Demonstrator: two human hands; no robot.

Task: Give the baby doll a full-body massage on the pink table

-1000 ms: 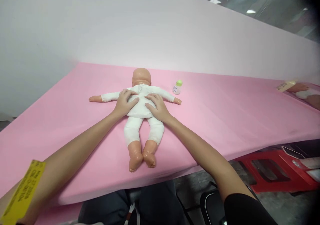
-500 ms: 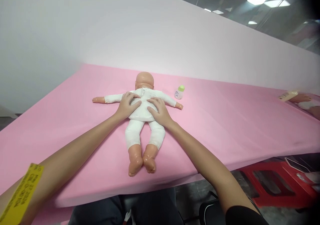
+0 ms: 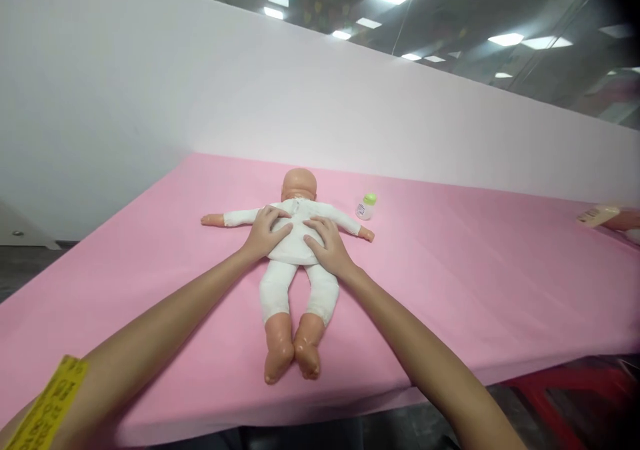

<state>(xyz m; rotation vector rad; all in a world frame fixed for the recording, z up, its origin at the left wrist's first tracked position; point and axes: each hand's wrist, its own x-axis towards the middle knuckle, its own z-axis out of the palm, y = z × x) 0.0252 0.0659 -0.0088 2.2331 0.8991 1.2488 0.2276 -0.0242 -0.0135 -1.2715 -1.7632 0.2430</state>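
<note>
Head view: your left hand (image 3: 266, 233) and right hand (image 3: 331, 245) lie spread open on the doll (image 3: 297, 247); uneven pressure could twist it or slide it along the pink surface (image 3: 460, 277).

The doll (image 3: 295, 253) has a matt cloth body (image 3: 298, 237), a smooth plastic-looking head (image 3: 299, 185) and glossy feet (image 3: 279, 358). The bottle (image 3: 365, 211) looks like clear plastic; the table cover (image 3: 450, 270) is smooth, matt cloth.

Lower left, yellow label (image 3: 49, 403) on the left forearm (image 3: 165, 330) — "27" readable, rest blurred; bottle label (image 3: 361, 209), right of centre — unreadable.
</note>
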